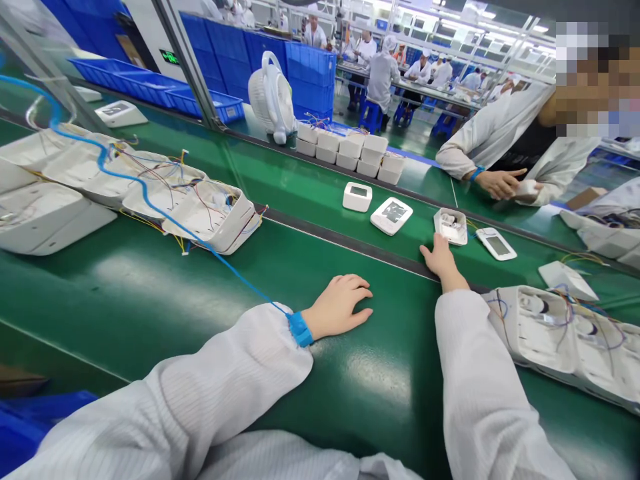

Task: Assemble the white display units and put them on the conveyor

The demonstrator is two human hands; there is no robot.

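Note:
My left hand rests palm down on the green conveyor belt, fingers loosely curled, holding nothing. A blue wrist strap with a coiled blue cord sits on that wrist. My right hand reaches forward to the belt's divider strip, fingertips touching a small open white housing. Beside it lie a white display unit, a white square unit and a flat white device with a screen.
Open white casings with coloured wires lie at left and at right. A white fan and stacked white boxes stand behind. A co-worker's hand rests opposite. Blue bins line the back.

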